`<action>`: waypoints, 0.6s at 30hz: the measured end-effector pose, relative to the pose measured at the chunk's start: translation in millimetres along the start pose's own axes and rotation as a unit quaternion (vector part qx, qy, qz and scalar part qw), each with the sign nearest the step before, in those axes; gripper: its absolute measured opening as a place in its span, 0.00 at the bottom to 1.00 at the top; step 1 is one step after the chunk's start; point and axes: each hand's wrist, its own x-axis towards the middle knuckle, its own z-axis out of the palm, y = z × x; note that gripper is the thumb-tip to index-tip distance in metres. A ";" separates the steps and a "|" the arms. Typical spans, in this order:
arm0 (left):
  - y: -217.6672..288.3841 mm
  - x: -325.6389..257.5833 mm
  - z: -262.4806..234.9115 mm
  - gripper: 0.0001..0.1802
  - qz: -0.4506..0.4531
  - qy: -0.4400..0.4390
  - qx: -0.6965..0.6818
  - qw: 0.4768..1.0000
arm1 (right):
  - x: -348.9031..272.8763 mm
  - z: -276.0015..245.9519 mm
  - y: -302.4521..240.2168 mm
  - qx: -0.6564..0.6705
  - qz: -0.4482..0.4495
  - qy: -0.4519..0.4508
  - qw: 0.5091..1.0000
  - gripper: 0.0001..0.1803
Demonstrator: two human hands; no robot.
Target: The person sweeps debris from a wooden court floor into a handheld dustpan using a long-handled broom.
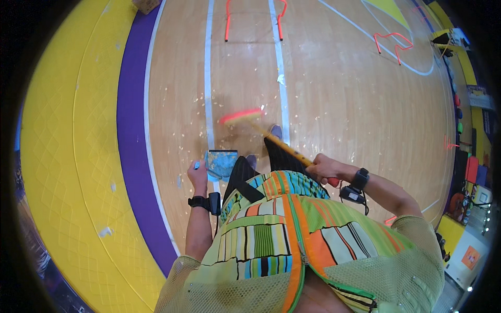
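My right hand point(324, 168) is closed round the red-ended yellow handle of a broom point(286, 148). The broom slants away to the left, and its pink-bristled head point(241, 116), smeared by motion, is over the floor ahead of my feet. My left hand point(198, 175) grips the blue handle of a dustpan point(222, 164). Small pale scraps lie in the dustpan, whose dark front edge faces away from me. Between the broom head and the dustpan there is a gap. More pale scraps point(201, 99) are scattered over the wooden floor around the broom head.
Orange-red hurdles stand ahead, one far in the middle point(227, 26) and one to the right point(394, 39). Along the left runs a yellow padded wall point(73, 156) with a purple strip point(133, 130). A larger white scrap point(281, 79) lies on a floor line. Assorted gear point(471, 169) lines the right.
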 end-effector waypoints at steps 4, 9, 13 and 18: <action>13.0 4.1 30.2 0.06 -0.014 -0.009 0.025 1.000 | 16.6 -29.3 -4.2 0.028 0.010 -0.067 0.997 0.14; 14.6 20.3 47.6 0.06 -0.017 0.011 0.011 1.000 | 18.5 -93.7 9.4 0.312 0.060 -0.202 0.926 0.14; 8.3 18.2 41.8 0.07 -0.027 0.044 -0.024 0.998 | -24.3 -132.8 14.4 0.263 0.034 -0.117 0.957 0.14; 22.1 10.3 37.2 0.08 -0.044 0.094 0.005 0.995 | -26.3 -158.8 22.5 0.291 0.015 -0.027 0.956 0.14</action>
